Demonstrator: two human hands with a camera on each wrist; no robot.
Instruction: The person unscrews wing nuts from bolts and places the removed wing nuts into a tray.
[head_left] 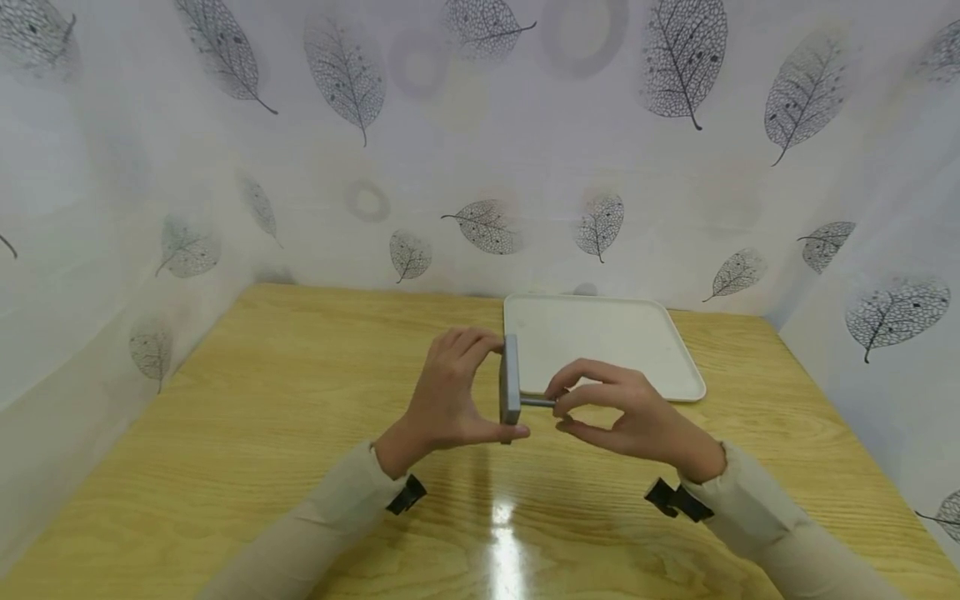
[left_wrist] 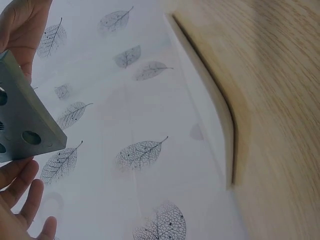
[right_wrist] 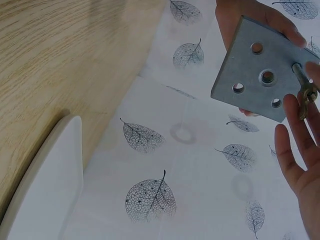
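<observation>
Above the table, my left hand (head_left: 447,400) grips a square grey metal plate (head_left: 510,379) by its edges, fingers at the top and thumb underneath. Several round holes pierce the plate (right_wrist: 237,62) in the right wrist view. From one hole near its edge sticks a grey metal bolt (head_left: 536,401), pointing toward my right hand (head_left: 633,410). A brass-coloured wing nut (right_wrist: 303,107) sits at the bolt's free end, and my right thumb and fingers pinch around it. In the left wrist view, the plate (left_wrist: 27,112) hides the bolt.
Behind the hands, a white rectangular tray (head_left: 592,333) lies on the wooden table (head_left: 337,358) toward the back right. A pale leaf-printed curtain (head_left: 495,167) stands along the back and sides of the table. Black straps (head_left: 678,500) show at both cuffs.
</observation>
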